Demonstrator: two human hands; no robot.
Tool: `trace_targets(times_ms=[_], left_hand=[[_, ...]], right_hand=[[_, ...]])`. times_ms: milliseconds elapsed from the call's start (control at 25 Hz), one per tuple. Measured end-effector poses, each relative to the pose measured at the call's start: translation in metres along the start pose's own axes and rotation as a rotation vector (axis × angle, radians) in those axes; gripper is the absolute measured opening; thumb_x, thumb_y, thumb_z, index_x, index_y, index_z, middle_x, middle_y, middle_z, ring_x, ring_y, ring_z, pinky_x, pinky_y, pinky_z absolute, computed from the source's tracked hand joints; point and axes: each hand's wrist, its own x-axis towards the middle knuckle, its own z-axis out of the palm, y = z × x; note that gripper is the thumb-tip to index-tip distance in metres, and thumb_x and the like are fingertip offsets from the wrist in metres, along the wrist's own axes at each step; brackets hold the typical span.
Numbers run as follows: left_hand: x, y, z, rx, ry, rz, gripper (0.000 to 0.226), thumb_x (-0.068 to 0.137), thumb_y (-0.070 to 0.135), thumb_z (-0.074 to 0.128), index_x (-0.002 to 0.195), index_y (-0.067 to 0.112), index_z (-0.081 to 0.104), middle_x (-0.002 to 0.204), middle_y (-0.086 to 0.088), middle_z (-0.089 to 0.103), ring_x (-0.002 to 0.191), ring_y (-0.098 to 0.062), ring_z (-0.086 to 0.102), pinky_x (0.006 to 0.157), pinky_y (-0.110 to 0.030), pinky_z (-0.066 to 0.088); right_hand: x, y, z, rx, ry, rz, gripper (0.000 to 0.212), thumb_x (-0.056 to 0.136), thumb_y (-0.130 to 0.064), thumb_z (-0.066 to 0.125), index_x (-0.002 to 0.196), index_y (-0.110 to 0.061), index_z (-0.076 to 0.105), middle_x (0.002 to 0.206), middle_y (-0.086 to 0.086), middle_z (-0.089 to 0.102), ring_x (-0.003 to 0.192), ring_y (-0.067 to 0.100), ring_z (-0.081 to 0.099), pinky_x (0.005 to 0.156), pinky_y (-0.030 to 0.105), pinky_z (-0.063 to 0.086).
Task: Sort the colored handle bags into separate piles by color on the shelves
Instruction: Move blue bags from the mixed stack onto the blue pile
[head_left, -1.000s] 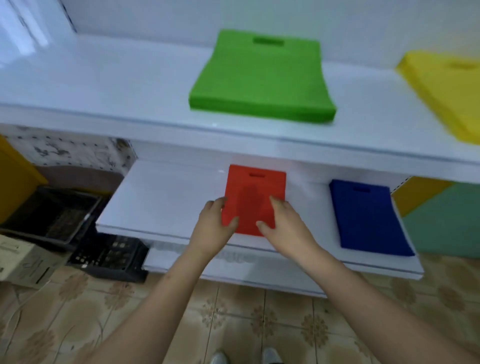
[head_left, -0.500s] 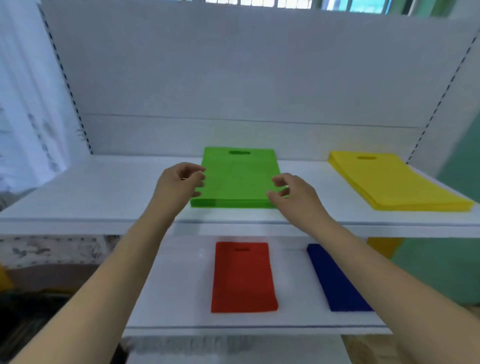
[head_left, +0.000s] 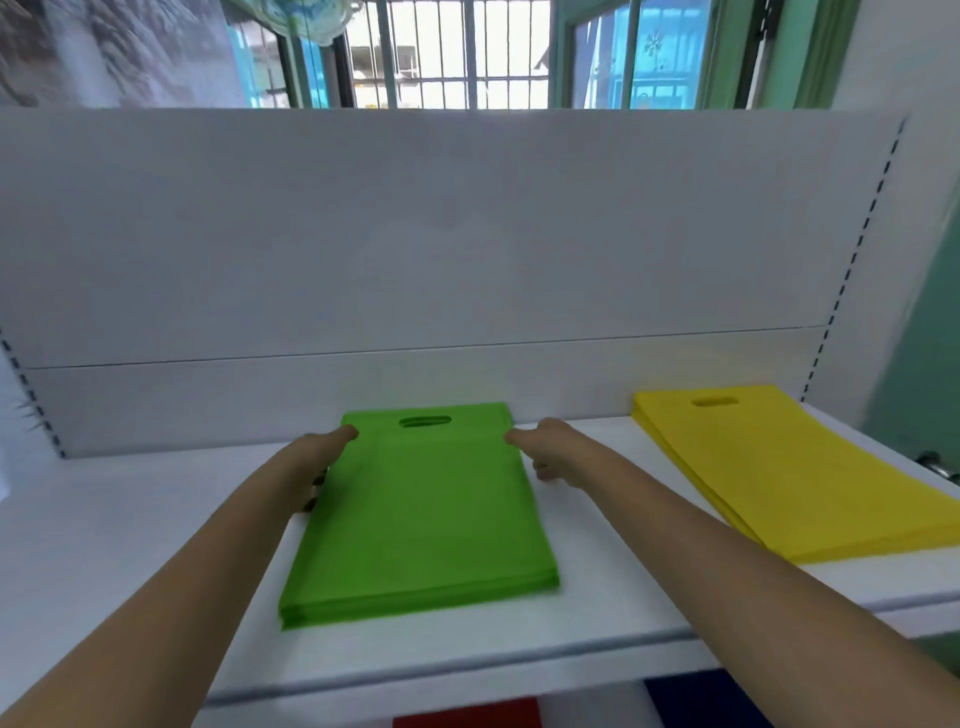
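A flat stack of bright green fabric handle bags (head_left: 421, 514) is lying on the white upper shelf (head_left: 130, 525), its cut-out handle slot pointing toward the far back panel (head_left: 415, 249). The person's left hand (head_left: 317, 462) is resting against the stack's left edge and the right hand (head_left: 556, 452) against its right edge, both near the far corners; the fingers are reaching along the sides, but whether they are curling around the bags is too blurred to tell. To the right, well apart, a stack of yellow fabric handle bags (head_left: 789, 467) is lying on the same shelf. Below the shelf's near edge, slivers of a red bag (head_left: 467, 717) and a dark blue bag (head_left: 701, 699) are showing.
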Motion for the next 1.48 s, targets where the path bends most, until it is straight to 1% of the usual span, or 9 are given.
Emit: trace_targets(times_ms=[120,200,320,600,800,960,1080,1240,1480], left_hand=[[0.025,0.01,0.002,0.087,0.005,-0.027,0.066,0.091,0.047,0.06,0.141,0.008,0.041,0.139,-0.018,0.046,0.125,-0.036,0.046,0.103,-0.047,0.04],[0.029,0.017,0.006,0.086,-0.024,-0.056,0.065,0.089,0.047,0.062,0.14,0.011,0.041,0.139,-0.016,0.047,0.124,-0.035,0.048,0.102,-0.047,0.04],[0.03,0.027,0.007,0.179,-0.1,-0.074,0.066,0.088,0.048,0.063,0.14,0.015,0.039,0.143,-0.015,0.043,0.126,-0.036,0.045,0.096,-0.046,0.04],[0.043,0.026,-0.004,0.157,-0.09,-0.019,0.054,0.09,0.04,0.063,0.132,0.011,0.046,0.121,-0.013,0.054,0.109,-0.032,0.054,0.088,-0.043,0.045],[0.043,0.025,0.004,0.396,-0.072,0.048,0.073,0.091,0.045,0.06,0.146,0.007,0.031,0.146,-0.017,0.039,0.128,-0.037,0.043,0.099,-0.045,0.042],[0.03,0.05,0.025,0.883,0.223,0.367,0.092,0.088,0.052,0.06,0.151,0.006,0.011,0.149,-0.023,0.027,0.136,-0.041,0.03,0.108,-0.046,0.033],[-0.006,0.081,0.091,0.527,-0.071,0.628,0.07,0.09,0.038,0.062,0.145,0.005,0.033,0.139,-0.021,0.046,0.122,-0.036,0.051,0.102,-0.04,0.044],[-0.061,0.092,0.202,0.058,-0.623,0.344,0.034,0.09,0.022,0.063,0.115,0.002,0.055,0.107,-0.013,0.057,0.087,-0.026,0.06,0.084,-0.037,0.052],[-0.095,0.087,0.307,-0.018,-0.611,0.127,0.041,0.089,0.022,0.063,0.124,0.009,0.046,0.108,-0.015,0.05,0.1,-0.031,0.055,0.084,-0.037,0.051]], right_hand=[[0.028,-0.006,0.004,-0.06,-0.006,-0.004,0.046,0.093,-0.03,0.056,0.126,0.0,0.046,0.107,0.011,0.047,0.095,0.026,0.055,0.083,0.035,0.053],[0.037,-0.012,0.009,-0.108,0.009,-0.036,0.021,0.091,-0.027,0.056,0.095,-0.006,0.055,0.102,0.012,0.055,0.099,0.029,0.06,0.091,0.04,0.053],[0.036,-0.023,0.016,-0.215,-0.002,-0.09,0.025,0.094,-0.024,0.051,0.071,-0.015,0.045,0.08,0.003,0.053,0.095,0.028,0.058,0.09,0.036,0.05],[0.032,-0.024,0.026,-0.377,0.086,-0.155,0.032,0.096,-0.029,0.05,0.108,-0.001,0.059,0.076,0.005,0.048,0.081,0.024,0.051,0.084,0.038,0.05],[0.035,-0.02,0.038,-0.38,0.133,-0.155,0.047,0.097,-0.037,0.048,0.118,0.005,0.054,0.116,0.019,0.06,0.11,0.032,0.057,0.082,0.031,0.045],[0.031,-0.006,0.019,-0.348,0.202,-0.169,0.071,0.097,-0.048,0.045,0.144,0.003,0.026,0.144,0.019,0.041,0.132,0.032,0.041,0.099,0.032,0.037],[0.012,0.016,-0.028,-0.304,0.489,-0.246,0.069,0.097,-0.047,0.044,0.146,-0.001,0.026,0.144,0.02,0.041,0.131,0.033,0.041,0.104,0.037,0.035],[-0.018,0.072,-0.116,-0.4,0.747,-0.175,0.056,0.098,-0.04,0.045,0.136,0.001,0.042,0.132,0.021,0.053,0.119,0.036,0.049,0.097,0.041,0.041],[-0.025,0.144,-0.252,-0.462,0.528,0.156,0.051,0.1,-0.038,0.041,0.129,0.004,0.048,0.131,0.021,0.052,0.117,0.034,0.051,0.093,0.037,0.042]])
